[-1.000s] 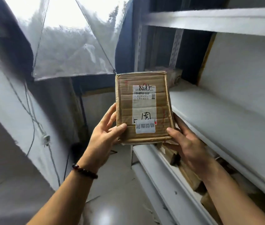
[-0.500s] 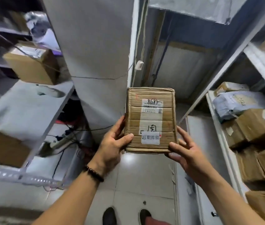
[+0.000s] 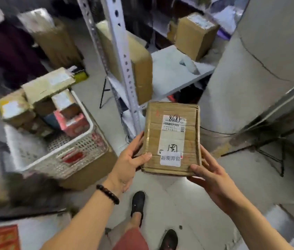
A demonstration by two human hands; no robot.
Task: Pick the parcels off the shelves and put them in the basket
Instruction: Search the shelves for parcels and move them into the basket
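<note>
Two hands on one parcel (image 3: 171, 139), head cam only. It's a flat brown cardboard box w/ a white label, "868" scribbled at the top, and a white sticker w/ printed characters near the bottom edge. It's held up in the air, face-on to the cam, over the floor (image 3: 169, 199), not in the basket yet.

Left hand (image 3: 130, 163) has the lower left corner: thumb lies across the front face, the other fingers (image 3: 139, 139) go round the left edge and behind. Right hand (image 3: 213, 177) does the same on the lower right corner, thumb tip on the front, the rest spread behind the right edge. So both sets of fingers are clamped on the box, front n back. Beaded bracelet (image 3: 107, 193) on the left wrist.

Basket (image 3: 58, 156) is off to the left, well apart from the parcel. It's white mesh plastic, sitting on a big cardboard box (image 3: 92, 170), w/ several other parcels (image 3: 47, 87) piled at its far end.

Behind: grey shelf (image 3: 171, 69) w/ a brown carton (image 3: 195, 33) on it, and a perforated metal post (image 3: 117, 51) in front. Black shoes (image 3: 138, 202) down on the floor.
</note>
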